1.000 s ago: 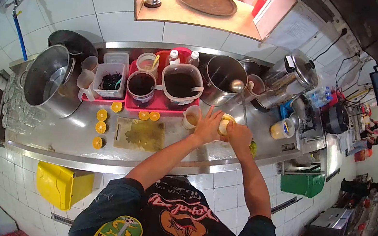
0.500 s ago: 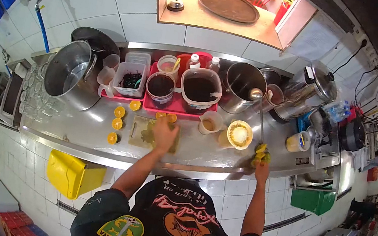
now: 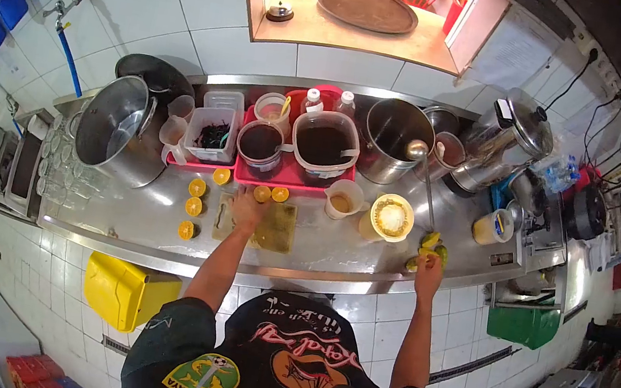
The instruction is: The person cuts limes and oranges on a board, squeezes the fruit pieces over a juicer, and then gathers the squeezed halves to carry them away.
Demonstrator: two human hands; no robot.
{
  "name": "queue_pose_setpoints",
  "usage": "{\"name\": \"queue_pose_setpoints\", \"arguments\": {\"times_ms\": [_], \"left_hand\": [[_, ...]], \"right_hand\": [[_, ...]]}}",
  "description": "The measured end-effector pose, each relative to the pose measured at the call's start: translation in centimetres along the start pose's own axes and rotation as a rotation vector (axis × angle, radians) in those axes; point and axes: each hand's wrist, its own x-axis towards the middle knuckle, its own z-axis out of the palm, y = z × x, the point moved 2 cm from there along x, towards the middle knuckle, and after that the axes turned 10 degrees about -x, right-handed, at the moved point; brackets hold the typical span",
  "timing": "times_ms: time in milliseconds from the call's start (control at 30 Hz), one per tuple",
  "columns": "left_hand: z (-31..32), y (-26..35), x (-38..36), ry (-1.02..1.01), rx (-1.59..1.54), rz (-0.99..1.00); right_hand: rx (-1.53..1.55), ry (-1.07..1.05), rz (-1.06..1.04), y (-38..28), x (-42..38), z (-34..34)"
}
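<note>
My left hand (image 3: 246,211) rests over the left part of a greenish-yellow cutting board (image 3: 275,229), its fingers apart and pointing toward the back of the counter. Just past its fingertips lie two cut orange halves (image 3: 280,194). At the right, my right hand (image 3: 429,273) is closed on yellow-green fruit pieces (image 3: 431,246) near the counter's front edge. A white juicer with a yellow rim (image 3: 390,217) stands between the hands, with a measuring jug (image 3: 343,200) to its left. More orange halves (image 3: 194,206) form a column left of the board.
Behind the board, a pink tray (image 3: 249,177) bears tubs of dark liquid (image 3: 326,142). Large steel pots (image 3: 116,125) stand at the left and back. A ladle (image 3: 429,188) leans from a pot. Glasses (image 3: 61,169) fill the left end; a yellow-filled container (image 3: 492,227) stands right.
My left hand has moved left across the board, baring its middle and right part. My right hand stays at the yellow-green pieces. The view has shifted slightly.
</note>
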Motion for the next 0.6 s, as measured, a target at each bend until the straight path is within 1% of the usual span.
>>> {"name": "queue_pose_setpoints", "arguments": {"times_ms": [33, 67, 100, 133, 167, 200, 233, 267, 300, 333, 367, 400, 433, 467, 500, 567, 600], "left_hand": [[0.1, -0.5, 0.0, -0.001, 0.002, 0.007], [0.3, -1.5, -0.3, 0.045, -0.067, 0.049], [0.3, -2.0, -0.6, 0.088, -0.135, 0.093], [-0.1, -1.8, -1.1, 0.085, -0.131, 0.106], [-1.1, -1.0, -2.0, 0.024, -0.282, 0.125], [-2.2, 0.2, -2.6, -0.040, -0.432, 0.144], [-3.2, 2.1, -3.2, -0.053, -0.427, 0.157], [-4.2, 4.9, -4.4, -0.095, -0.574, 0.300], [-5.1, 7.7, -5.5, -0.136, -0.725, 0.440], [-5.8, 10.4, -6.3, -0.203, -0.779, 0.551], [-6.5, 12.8, -7.0, -0.267, -0.833, 0.661], [-7.1, 14.8, -7.6, -0.270, -0.844, 0.667], [-7.8, 16.7, -8.2, -0.340, -0.854, 0.768], [-7.9, 18.0, -8.6, -0.408, -0.859, 0.870], [-7.8, 18.6, -8.7, -0.404, -0.865, 0.878], [-7.8, 19.8, -8.8, -0.456, -0.875, 0.914], [-8.0, 20.4, -8.9, -0.451, -0.879, 0.917]], "right_hand": [[0.074, 0.032, -0.004, -1.1, 0.1, -0.6], [0.147, 0.064, -0.007, -2.3, 0.0, -1.3], [0.150, 0.069, 0.002, -4.5, -0.3, -2.8], [0.264, 0.009, 0.022, -7.3, -0.8, -4.4], [0.379, -0.053, 0.045, -9.1, -1.3, -4.8], [0.383, -0.044, 0.059, -9.8, -1.7, -4.0], [0.428, -0.148, -0.012, -10.5, -2.2, -2.9], [0.469, -0.252, -0.085, -11.4, -2.8, -2.1], [0.510, -0.409, -0.123, -13.7, -3.6, -2.4], [0.730, -0.663, -0.037, -15.1, -4.0, -1.7], [0.954, -0.816, 0.009, -17.0, -4.5, -1.7], [1.179, -0.967, 0.053, -18.4, -4.9, -1.9], [1.174, -0.958, 0.049, -18.5, -4.8, -1.8], [1.355, -1.080, 0.044, -18.7, -4.7, -1.5], [1.536, -1.204, 0.037, -18.8, -4.6, -1.3], [1.578, -1.208, 0.035, -17.7, -3.8, -1.1], [1.495, -1.080, 0.047, -17.0, -3.3, -1.0]]}}
